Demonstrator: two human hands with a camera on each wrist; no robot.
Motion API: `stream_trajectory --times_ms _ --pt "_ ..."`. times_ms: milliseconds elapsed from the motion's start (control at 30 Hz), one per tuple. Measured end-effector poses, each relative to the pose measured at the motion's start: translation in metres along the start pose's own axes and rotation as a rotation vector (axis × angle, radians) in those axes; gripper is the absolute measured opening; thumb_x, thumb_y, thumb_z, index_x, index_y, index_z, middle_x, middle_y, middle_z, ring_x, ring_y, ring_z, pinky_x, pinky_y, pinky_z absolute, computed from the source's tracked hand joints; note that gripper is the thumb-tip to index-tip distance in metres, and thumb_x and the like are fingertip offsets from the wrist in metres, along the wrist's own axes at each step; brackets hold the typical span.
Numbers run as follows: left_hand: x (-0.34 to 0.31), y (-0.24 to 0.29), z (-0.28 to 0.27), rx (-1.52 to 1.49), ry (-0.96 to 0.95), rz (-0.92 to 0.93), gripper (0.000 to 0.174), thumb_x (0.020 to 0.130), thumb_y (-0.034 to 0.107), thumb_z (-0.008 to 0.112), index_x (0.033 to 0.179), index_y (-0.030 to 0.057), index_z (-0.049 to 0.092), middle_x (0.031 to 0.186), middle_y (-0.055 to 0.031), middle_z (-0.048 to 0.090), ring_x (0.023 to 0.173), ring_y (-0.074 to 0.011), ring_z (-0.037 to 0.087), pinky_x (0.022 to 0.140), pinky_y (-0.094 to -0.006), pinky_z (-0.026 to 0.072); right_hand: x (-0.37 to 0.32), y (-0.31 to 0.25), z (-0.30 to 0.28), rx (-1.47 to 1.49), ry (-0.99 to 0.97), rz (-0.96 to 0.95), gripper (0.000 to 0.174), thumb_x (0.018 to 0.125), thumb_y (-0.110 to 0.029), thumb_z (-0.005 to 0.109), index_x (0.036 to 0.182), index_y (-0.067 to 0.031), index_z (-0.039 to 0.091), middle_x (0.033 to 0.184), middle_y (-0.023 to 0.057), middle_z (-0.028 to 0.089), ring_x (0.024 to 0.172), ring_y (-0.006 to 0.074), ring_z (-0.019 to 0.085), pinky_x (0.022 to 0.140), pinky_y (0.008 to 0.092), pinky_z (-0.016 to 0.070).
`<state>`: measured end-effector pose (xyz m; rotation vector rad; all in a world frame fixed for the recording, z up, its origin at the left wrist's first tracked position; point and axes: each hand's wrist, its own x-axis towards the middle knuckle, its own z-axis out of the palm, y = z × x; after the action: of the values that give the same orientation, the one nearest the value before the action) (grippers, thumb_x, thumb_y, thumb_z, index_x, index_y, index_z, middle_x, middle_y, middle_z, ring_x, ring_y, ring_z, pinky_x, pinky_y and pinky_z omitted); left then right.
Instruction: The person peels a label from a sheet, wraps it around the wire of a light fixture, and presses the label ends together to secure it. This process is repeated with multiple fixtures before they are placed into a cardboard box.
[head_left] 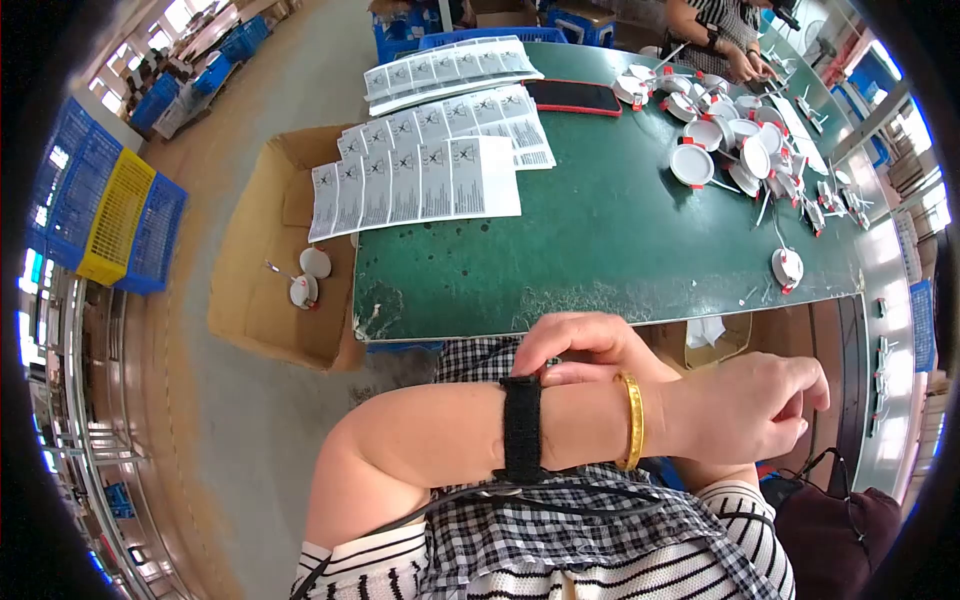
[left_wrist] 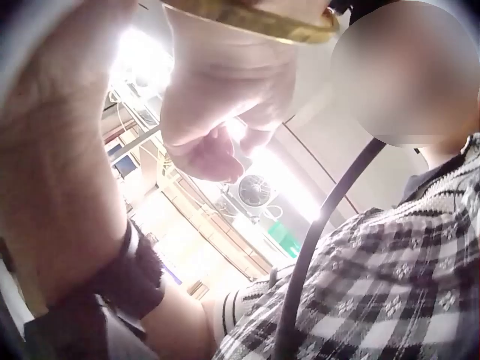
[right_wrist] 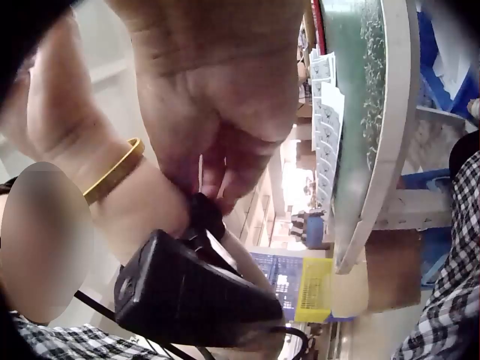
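My left forearm lies across my front, and the left hand (head_left: 745, 405) hangs at its right end with loosely curled fingers and nothing in them. A gold bracelet (head_left: 635, 420) circles that wrist. Further up the forearm is a black wrist strap (head_left: 522, 430). My right hand (head_left: 585, 340) reaches in behind the left forearm, its fingers bent at the strap's upper edge. In the right wrist view, the right hand (right_wrist: 217, 105) pinches the black strap (right_wrist: 204, 214) beside a black box-shaped device (right_wrist: 195, 292). The left wrist view shows the left hand (left_wrist: 225, 112) from below.
A green table (head_left: 600, 260) stands ahead, with printed sheets (head_left: 420, 185), a red-edged phone (head_left: 572, 97) and many round white lamps (head_left: 755, 155). Left of it, a cardboard box (head_left: 250, 290) holds two lamps. Cables (head_left: 580, 508) run over my lap. Another person (head_left: 735, 60) works at the far right.
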<state>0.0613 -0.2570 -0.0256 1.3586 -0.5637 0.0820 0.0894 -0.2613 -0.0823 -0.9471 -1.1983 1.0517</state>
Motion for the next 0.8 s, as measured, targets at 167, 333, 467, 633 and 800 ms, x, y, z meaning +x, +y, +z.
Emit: stream_trajectory --times_ms 167,333,467,633,800 --pt "0.006 0.004 -0.034 0.022 0.086 -0.045 0.026 0.086 0.008 0.057 0.11 -0.0003 0.053 0.075 -0.0058 0.06 0.068 -0.0132 0.058 0.065 -0.0289 0.0477 -0.011 0.022 0.004 0.07 0.039 0.195 0.019 0.09 -0.009 0.06 0.107 -0.0008 0.063 0.11 0.0111 0.061 0.099 0.0179 0.059 0.084 0.0309 0.0474" --pt "0.011 0.005 -0.061 -0.042 0.162 -0.016 0.025 0.09 0.006 0.054 0.114 0.0 0.051 0.084 -0.0031 0.06 0.078 -0.007 0.056 0.071 -0.024 0.0488 -0.024 0.047 0.013 -0.039 0.194 0.236 0.021 0.092 -0.01 0.058 0.11 -0.0007 0.062 0.11 0.0108 0.061 0.101 0.0178 0.058 0.086 0.0313 0.0462" --pt "0.008 0.003 -0.099 0.011 0.309 0.128 0.029 0.092 0.01 0.054 0.119 0.0017 0.052 0.085 -0.0046 0.062 0.079 -0.0093 0.06 0.072 -0.0236 0.049 -0.013 0.034 0.01 0.316 0.25 0.38 0.04 0.095 -0.024 0.056 0.126 0.0005 0.051 0.122 0.0112 0.057 0.112 0.0185 0.053 0.098 0.0328 0.0397" --pt "-0.005 0.023 -0.155 -0.157 0.853 0.229 0.027 0.092 0.012 0.053 0.117 0.0028 0.056 0.087 -0.0056 0.063 0.076 -0.0122 0.06 0.071 -0.0254 0.0502 -0.018 0.034 0.013 0.487 0.037 0.255 0.069 0.087 -0.025 0.069 0.14 -0.0014 0.031 0.133 0.0061 0.045 0.119 0.0153 0.046 0.101 0.0334 0.0382" --pt "-0.016 0.017 -0.169 -0.147 0.946 0.274 0.026 0.091 0.011 0.055 0.116 0.0029 0.056 0.086 -0.0045 0.062 0.076 -0.0115 0.058 0.071 -0.0248 0.0487 -0.009 0.038 0.023 0.471 0.153 0.327 0.047 0.089 -0.014 0.066 0.129 -0.0014 0.045 0.11 0.0005 0.057 0.101 0.0084 0.052 0.09 0.0266 0.0444"
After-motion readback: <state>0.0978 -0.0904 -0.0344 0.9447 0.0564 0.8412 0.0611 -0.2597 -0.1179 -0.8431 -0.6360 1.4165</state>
